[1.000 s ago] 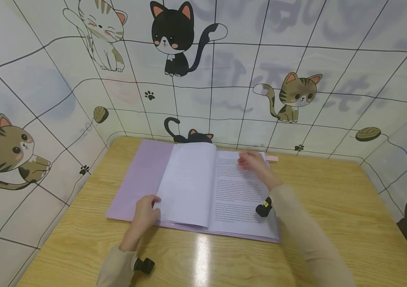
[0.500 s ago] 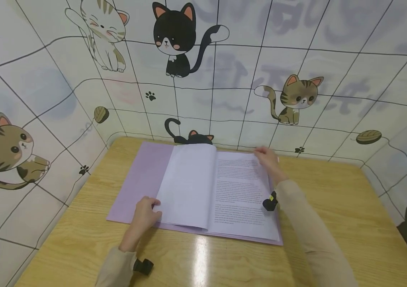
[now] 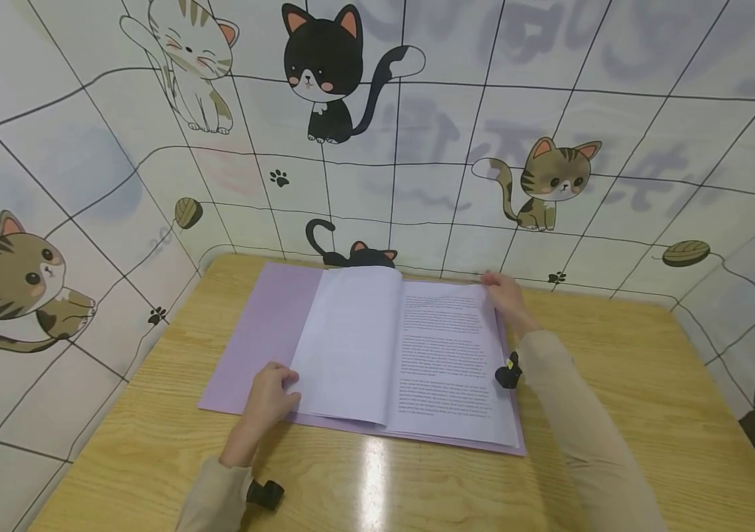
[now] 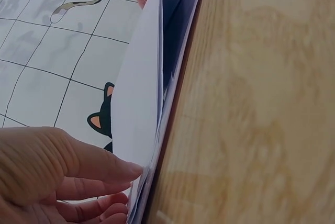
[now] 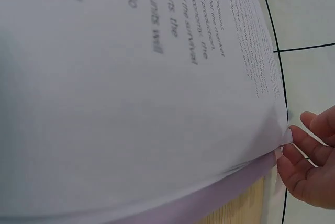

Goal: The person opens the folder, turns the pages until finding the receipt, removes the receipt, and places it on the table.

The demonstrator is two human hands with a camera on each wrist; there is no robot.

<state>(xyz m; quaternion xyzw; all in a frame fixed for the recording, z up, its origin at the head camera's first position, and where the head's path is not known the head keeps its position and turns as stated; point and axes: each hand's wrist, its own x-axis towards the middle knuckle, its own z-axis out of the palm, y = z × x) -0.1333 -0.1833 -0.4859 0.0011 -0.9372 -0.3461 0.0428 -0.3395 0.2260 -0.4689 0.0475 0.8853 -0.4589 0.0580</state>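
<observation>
An open lilac folder (image 3: 264,325) lies on the table, with white sheets inside. Its left-hand sheet (image 3: 351,340) looks blank; the right-hand page (image 3: 447,355) carries printed text. My left hand (image 3: 273,395) rests at the lower left edge of the blank sheet, over the folder cover. In the left wrist view its thumb (image 4: 123,170) touches the sheet's edge, and the other fingers bend loosely below. My right hand (image 3: 507,298) is at the printed page's upper right corner. Its fingertips (image 5: 293,135) touch that corner, which bends up slightly, while the thumb stands apart.
The wooden table (image 3: 603,369) extends around the folder on both sides and in front. Close behind it rises a wall (image 3: 417,185) covered with a cat pattern, continuing along the left and right. A black wrist camera (image 3: 267,493) sits by the left sleeve.
My right hand has moved right across the top of the printed page to its upper right corner, uncovering the upper text lines. My left hand has stayed in place.
</observation>
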